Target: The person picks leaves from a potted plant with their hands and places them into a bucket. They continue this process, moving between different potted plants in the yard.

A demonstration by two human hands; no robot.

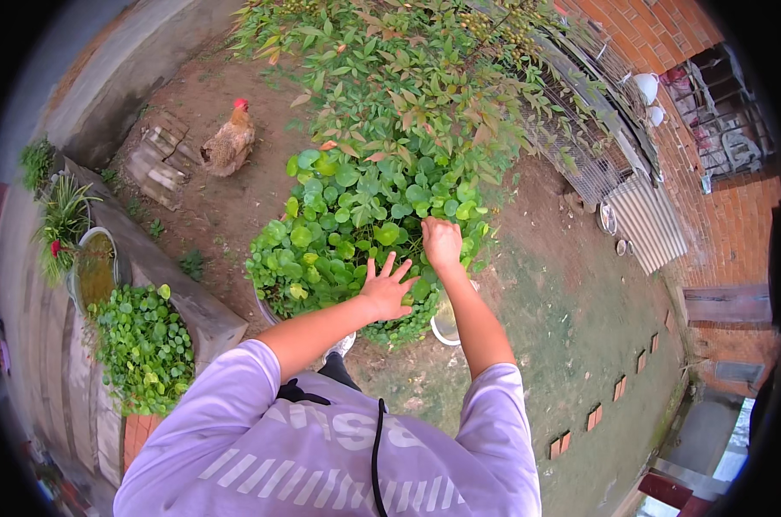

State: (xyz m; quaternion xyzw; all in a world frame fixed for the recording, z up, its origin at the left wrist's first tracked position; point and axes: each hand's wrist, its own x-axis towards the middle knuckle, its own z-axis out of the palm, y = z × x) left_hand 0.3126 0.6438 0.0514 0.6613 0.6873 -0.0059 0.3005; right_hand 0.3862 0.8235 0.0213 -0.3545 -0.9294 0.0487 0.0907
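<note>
Before me grows a dense clump of round-leaved green plants (325, 239), its pot mostly covered by leaves. My left hand (389, 289) lies over the front of the clump, palm down with its fingers spread, holding nothing. Farther in and to the right, my right hand (442, 240) is closed at the leaves, its fingertips bent down among the stems. Whether a stem or leaf is between those fingers is hidden. A leafy shrub with narrow leaves (416, 84) hangs over the back of the clump.
A chicken (229, 142) stands on bare soil beyond the clump, beside stacked tiles (161, 158). At left, a concrete ledge (164, 258) borders another round-leaved plant (145, 349) and a tub of murky water (97, 268). A white-rimmed basin (446, 323) sits by my right forearm. Wire mesh (584, 161) stands at right.
</note>
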